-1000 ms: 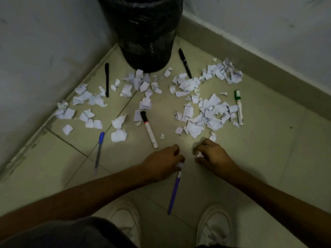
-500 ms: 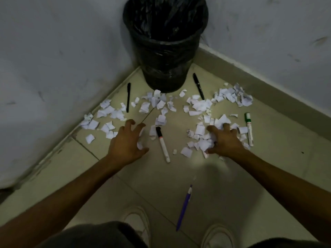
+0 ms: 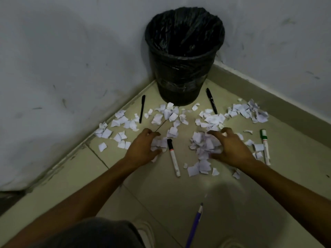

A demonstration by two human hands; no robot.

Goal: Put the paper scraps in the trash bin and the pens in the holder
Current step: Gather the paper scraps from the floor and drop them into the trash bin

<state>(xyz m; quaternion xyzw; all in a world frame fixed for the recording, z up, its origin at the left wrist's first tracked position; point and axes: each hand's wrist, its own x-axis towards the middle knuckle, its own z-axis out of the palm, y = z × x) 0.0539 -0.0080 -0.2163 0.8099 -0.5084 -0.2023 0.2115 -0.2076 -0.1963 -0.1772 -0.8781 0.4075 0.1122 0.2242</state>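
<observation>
Left hand (image 3: 143,147): I see it curled round a clump of scraps (image 3: 213,119), just beside the black-capped marker (image 3: 173,158).
Right hand (image 3: 232,151): clawed over a heap of scraps, fingers gripping it.
Scraps: strewn on the floor (image 3: 161,194) before the bin (image 3: 184,68).
Bin: black-lined, upright in the corner.
Pens: I count left black pen (image 3: 142,109) and right black pen (image 3: 211,101) flanking the bin, a green-capped marker (image 3: 264,147) right of the right hand, and a purple pen (image 3: 195,224) nearest me.
</observation>
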